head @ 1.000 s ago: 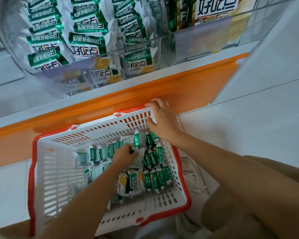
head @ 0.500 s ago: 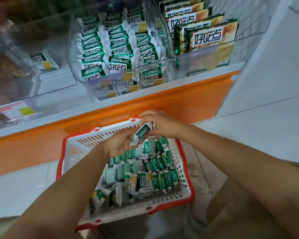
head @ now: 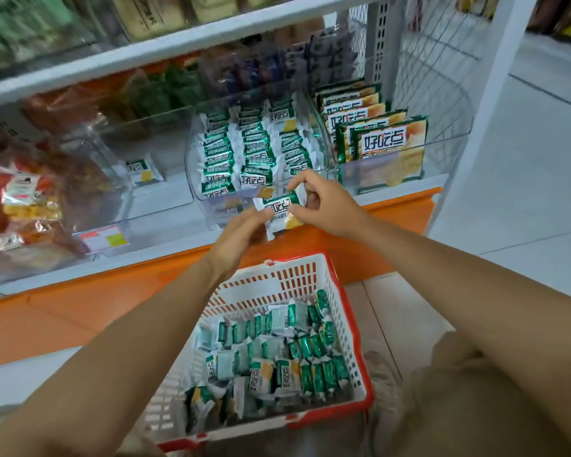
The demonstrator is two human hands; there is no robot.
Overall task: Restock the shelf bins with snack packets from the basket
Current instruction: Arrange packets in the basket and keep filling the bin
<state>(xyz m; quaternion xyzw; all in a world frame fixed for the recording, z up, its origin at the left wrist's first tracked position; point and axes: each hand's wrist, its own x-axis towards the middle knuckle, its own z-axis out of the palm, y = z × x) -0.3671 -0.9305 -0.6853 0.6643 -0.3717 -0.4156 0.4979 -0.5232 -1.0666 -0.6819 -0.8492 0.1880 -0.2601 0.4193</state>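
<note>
While both hands meet at the centre of the frame, they hold 1 snack packet (head: 279, 209) between them. The left hand (head: 241, 232) grips its lower left end with curled fingers and thumb, and the right hand (head: 323, 201) pinches its upper right end between thumb and fingertips. The green-and-white packet hangs tilted in the air, just in front of the clear front wall of the middle bin (head: 218, 212) and above the orange shelf edge (head: 112, 291). That bin holds 3 rows of matching packets (head: 254, 150), stacked overlapping. To its left in the frame, another clear bin (head: 165, 192) holds 1 lone packet (head: 140, 168) lying flat. To the right, a third bin (head: 442, 143) holds larger packs (head: 389, 140) standing upright. At the lower centre, a white basket (head: 277, 275) with a red rim sits on the floor between the forearms, with many loose packets (head: 277, 357) inside. Blurred red and orange bags (head: 23, 199) fill the left of the frame.
</note>
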